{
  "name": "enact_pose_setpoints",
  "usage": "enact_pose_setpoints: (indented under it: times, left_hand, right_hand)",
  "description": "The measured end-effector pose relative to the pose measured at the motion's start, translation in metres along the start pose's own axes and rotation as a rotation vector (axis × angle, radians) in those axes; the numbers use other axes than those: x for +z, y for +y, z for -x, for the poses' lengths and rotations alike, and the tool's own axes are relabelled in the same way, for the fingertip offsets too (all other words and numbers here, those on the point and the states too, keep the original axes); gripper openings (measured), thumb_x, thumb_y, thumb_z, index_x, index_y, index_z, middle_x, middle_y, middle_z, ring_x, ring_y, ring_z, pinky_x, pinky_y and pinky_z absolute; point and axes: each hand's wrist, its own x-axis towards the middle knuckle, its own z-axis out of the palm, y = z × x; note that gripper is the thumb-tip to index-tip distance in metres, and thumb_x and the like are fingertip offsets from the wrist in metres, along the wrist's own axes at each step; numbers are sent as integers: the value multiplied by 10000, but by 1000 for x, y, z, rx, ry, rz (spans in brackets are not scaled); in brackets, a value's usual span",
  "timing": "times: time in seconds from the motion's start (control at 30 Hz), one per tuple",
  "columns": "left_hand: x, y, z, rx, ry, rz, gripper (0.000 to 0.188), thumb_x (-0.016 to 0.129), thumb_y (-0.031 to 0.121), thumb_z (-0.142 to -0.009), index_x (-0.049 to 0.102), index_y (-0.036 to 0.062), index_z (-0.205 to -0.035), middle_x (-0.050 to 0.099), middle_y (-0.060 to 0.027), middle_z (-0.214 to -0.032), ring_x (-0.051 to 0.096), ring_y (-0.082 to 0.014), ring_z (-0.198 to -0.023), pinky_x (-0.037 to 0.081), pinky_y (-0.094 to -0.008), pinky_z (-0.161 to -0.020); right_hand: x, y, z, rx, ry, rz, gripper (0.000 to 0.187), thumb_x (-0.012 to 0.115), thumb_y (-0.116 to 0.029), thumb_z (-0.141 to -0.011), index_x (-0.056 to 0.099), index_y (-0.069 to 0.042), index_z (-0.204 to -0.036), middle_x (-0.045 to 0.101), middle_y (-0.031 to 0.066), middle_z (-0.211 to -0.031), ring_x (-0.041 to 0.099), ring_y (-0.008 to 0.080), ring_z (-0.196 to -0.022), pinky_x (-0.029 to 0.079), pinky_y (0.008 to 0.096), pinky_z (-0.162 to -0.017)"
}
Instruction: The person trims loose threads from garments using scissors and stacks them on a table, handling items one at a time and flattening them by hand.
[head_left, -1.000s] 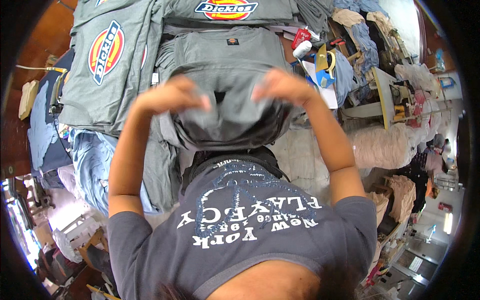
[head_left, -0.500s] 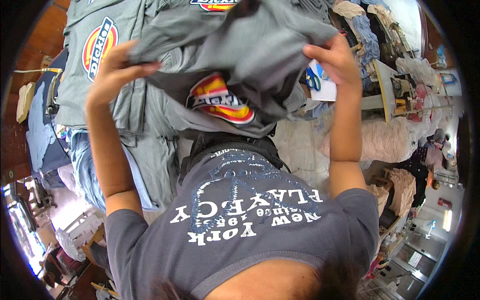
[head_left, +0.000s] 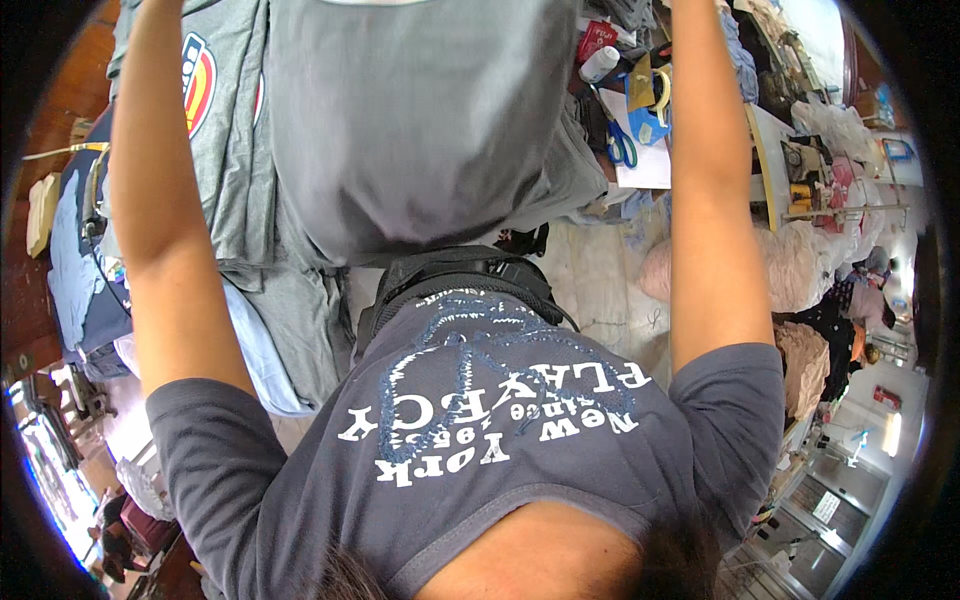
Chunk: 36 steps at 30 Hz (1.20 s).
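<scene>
A plain grey T-shirt [head_left: 420,130] hangs spread wide in front of me, its lower part falling in a smooth curve toward my waist. Both my arms reach far forward along its sides, and the hands lie beyond the upper edge of the view, so what they grip is hidden. To the left of the spread shirt, beside my left forearm, lie grey T-shirts [head_left: 228,190] with a red, yellow and white printed badge. More grey cloth [head_left: 305,320] droops below them.
Right of the shirt are blue-handled scissors [head_left: 621,150], white paper [head_left: 645,172], a tape roll [head_left: 661,92] and a white bottle [head_left: 599,65]. Light blue cloth [head_left: 262,350] hangs at left. A pinkish bundle [head_left: 795,270] stands right, near plastic bags [head_left: 825,130].
My arms have stretched forward and my hands have left the view. The bunched, blurred grey T-shirt has opened out flat, and its printed badge no longer shows.
</scene>
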Motion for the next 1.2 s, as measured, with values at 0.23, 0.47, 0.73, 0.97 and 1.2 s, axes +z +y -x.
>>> enact_pose_setpoints:
  times: [0.23, 0.47, 0.73, 0.97, 1.2]
  left_hand:
    - [46, -203, 127, 625, -316, -207, 247, 468, -64, -619, 524, 48, -832, 501, -118, -885, 456, -277, -929, 315, -365, -865]
    - [14, -223, 225, 445, -550, -424, 230, 569, 69, -620, 543, 74, -848, 472, -101, -1050, 394, -298, -1055, 320, -396, -887]
    - [1, -229, 200, 487, -424, -343, 344, 654, 47, -573, 504, 14, -880, 519, -113, -992, 444, -296, -1020, 332, -397, -899]
    - [-99, -138, 152, -113, -29, 656, 193, 542, 43, -658, 384, 98, -753, 337, 64, -610, 321, -32, -546, 242, -150, -515]
    - [-139, -153, 183, 282, -112, 607, 244, 571, 118, -629, 504, 30, -846, 476, -91, -852, 483, -228, -774, 393, -318, -747]
  right_hand:
    - [6, 92, 230, -62, -912, 772, 315, 477, 19, -622, 560, -47, -919, 548, 82, -941, 512, 241, -942, 391, 330, -843]
    - [7, 91, 272, 121, -787, 862, 222, 538, -20, -629, 553, -42, -850, 555, 70, -875, 513, 213, -868, 396, 306, -787]
    - [-22, 8, 221, 226, -122, 65, 177, 593, 49, -688, 473, -62, -756, 482, -19, -730, 465, 55, -688, 374, 190, -647]
    - [-39, -99, 224, 56, 16, 641, 178, 640, -10, -662, 492, -75, -736, 452, -39, -678, 384, 37, -560, 298, 173, -456]
    - [-65, -78, 205, 1, -467, -439, 172, 611, -105, -681, 476, -71, -783, 465, 21, -799, 454, 101, -670, 402, 250, -601]
